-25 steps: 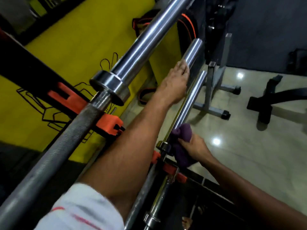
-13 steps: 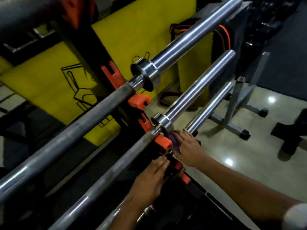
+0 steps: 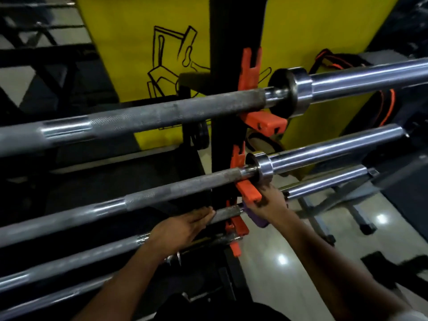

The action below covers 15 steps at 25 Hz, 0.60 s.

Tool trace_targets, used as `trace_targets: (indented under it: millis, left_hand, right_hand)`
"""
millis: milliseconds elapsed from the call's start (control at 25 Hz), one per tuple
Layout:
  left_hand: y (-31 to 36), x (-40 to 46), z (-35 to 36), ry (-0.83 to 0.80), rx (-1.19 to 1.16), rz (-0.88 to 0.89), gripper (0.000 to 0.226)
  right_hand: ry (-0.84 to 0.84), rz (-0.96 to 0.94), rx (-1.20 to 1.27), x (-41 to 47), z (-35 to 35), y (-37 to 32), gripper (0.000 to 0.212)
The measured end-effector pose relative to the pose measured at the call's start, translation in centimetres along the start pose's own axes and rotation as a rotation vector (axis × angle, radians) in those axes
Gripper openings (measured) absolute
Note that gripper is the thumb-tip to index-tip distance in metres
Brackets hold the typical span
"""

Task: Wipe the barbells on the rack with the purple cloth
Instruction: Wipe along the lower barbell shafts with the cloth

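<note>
Head view: right hand (image 3: 269,202) grips purple cloth (image 3: 260,220) on the left-to-right third barbell (image 3: 225,213); left hand (image 3: 183,227), fingers straight, touches its shaft.

Both forearms reach forward; left hand (image 3: 185,224) lies with fingers extended, right hand (image 3: 269,203) curled in a grip

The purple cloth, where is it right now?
In the head view, the purple cloth is bunched in the right hand, against the third barbell, just right of the orange rack hooks.
</note>
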State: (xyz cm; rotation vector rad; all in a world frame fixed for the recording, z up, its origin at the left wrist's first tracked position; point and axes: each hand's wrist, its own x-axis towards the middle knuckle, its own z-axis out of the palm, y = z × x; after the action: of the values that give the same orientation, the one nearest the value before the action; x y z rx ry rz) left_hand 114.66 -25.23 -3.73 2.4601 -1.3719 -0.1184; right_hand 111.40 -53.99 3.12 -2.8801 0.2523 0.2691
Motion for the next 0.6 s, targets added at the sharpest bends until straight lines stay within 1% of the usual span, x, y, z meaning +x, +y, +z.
trace_targets:
  millis: [40,80,120,200,240,280,320,400,440,480,520,560,600]
  left_hand:
    - [-0.3,-0.1,0.4,-0.016,-0.001,-0.001,0.054]
    - [-0.6,-0.1,0.7,-0.004,0.013,0.013,0.055]
    - [-0.8,-0.1,1.1,0.0,0.032,0.015,0.057]
    - [-0.7,0.0,1.3,0.005,0.039,0.009,0.057]
    - [-0.6,0.0,1.0,0.012,0.032,0.001,0.055]
    - [-0.3,0.1,0.7,0.009,0.031,0.005,0.054]
    - [-0.1,0.1,0.4,-0.006,0.024,-0.002,0.053]
    - [0.1,0.0,-0.1,-0.025,-0.012,-0.017,0.054]
    - [0.1,0.1,0.0,-0.011,-0.02,-0.014,0.054]
    - [0.0,0.2,0.1,0.004,-0.023,-0.017,0.054]
    - [-0.2,0.2,0.4,0.015,-0.021,-0.008,0.054]
    - [-0.4,0.2,0.5,0.004,-0.026,-0.012,0.054]
    - [-0.7,0.2,0.6,-0.011,-0.034,-0.016,0.056]
  right_hand:
    - [0.019,-0.01,-0.014,-0.4,0.0,0.1,0.037]
    - [-0.008,-0.014,-0.021,-0.8,-0.6,-0.4,0.036]
    - [-0.005,0.015,-0.013,-0.5,-0.9,-0.3,0.038]
    - [-0.072,0.096,-0.016,1.2,-2.1,-0.5,0.038]
    - [-0.088,0.135,0.043,1.6,-2.3,-0.8,0.037]
    - [-0.068,0.136,0.085,1.8,-2.0,-0.8,0.034]
    - [0.001,0.13,0.15,1.1,-1.7,-0.6,0.029]
    - [0.196,0.111,0.334,-1.8,-0.1,-0.2,0.023]
    - [0.311,0.181,0.544,-3.6,1.1,0.1,0.028]
    - [0.439,0.303,0.838,-5.3,2.0,0.3,0.032]
    - [0.571,0.464,1.169,-6.4,3.3,0.7,0.034]
    - [0.64,0.646,1.515,-7.0,4.6,1.2,0.037]
    - [0.613,0.818,1.828,-7.2,6.4,1.8,0.04]
